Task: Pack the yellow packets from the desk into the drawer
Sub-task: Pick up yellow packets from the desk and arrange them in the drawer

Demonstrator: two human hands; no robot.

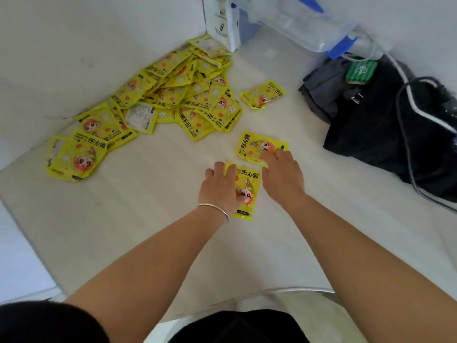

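Several yellow packets with a cartoon face lie in a heap (pixel 178 95) along the white wall at the back left of the desk (pixel 148 206). One loose packet (pixel 262 94) lies apart to the right of the heap. My left hand (pixel 218 189), a silver bangle on its wrist, rests flat on a packet (pixel 246 191) with its fingers over the left edge. My right hand (pixel 282 174) lies palm down, fingertips touching the near edge of another packet (pixel 259 147). No drawer is in view.
A black bag (pixel 385 134) with black and white cables over it, grey cloth and a green item fills the right side. A white carton (pixel 221 21) and a clear plastic container with blue parts (pixel 309 23) stand at the back. The desk's front edge is near my body.
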